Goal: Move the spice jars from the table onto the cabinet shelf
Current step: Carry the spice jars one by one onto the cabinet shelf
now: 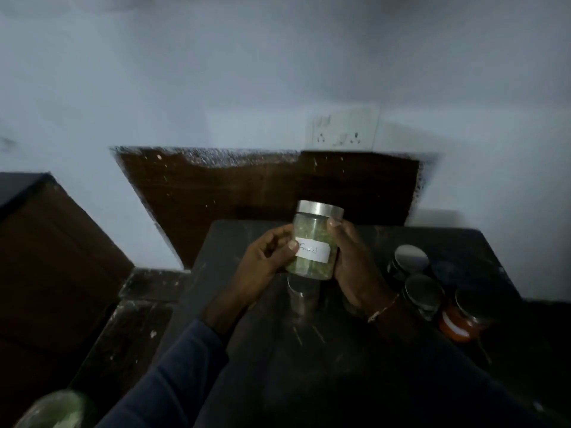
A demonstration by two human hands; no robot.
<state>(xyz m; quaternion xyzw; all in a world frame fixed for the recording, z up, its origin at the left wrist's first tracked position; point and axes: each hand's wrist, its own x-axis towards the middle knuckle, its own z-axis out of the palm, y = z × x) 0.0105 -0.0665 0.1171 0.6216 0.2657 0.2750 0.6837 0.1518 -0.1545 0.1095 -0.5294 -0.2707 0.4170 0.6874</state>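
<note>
Fingers of both hands (312,261) gripping fennel jar (313,242), above dark table (355,350)

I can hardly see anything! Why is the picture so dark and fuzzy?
Head view: the room is dim, so the table and the side jars look almost black; the jar in the left hand and right hand shows best, its label readable; the bottom-left corner is blurred.

The left hand (265,254) has its thumb over the start of the label (313,251) on the held jar (313,242), so the writing's a blurry guess. The right hand (352,261) has most of its fingers hidden behind the glass. Just below the grip, a second jar (302,299) is mostly blocked. Right of the grip, I can't tell what's in the dark-lidded jars (423,293), too murky. Way down-left, a smeared green thing (52,409) is cut off by the edge.
</note>
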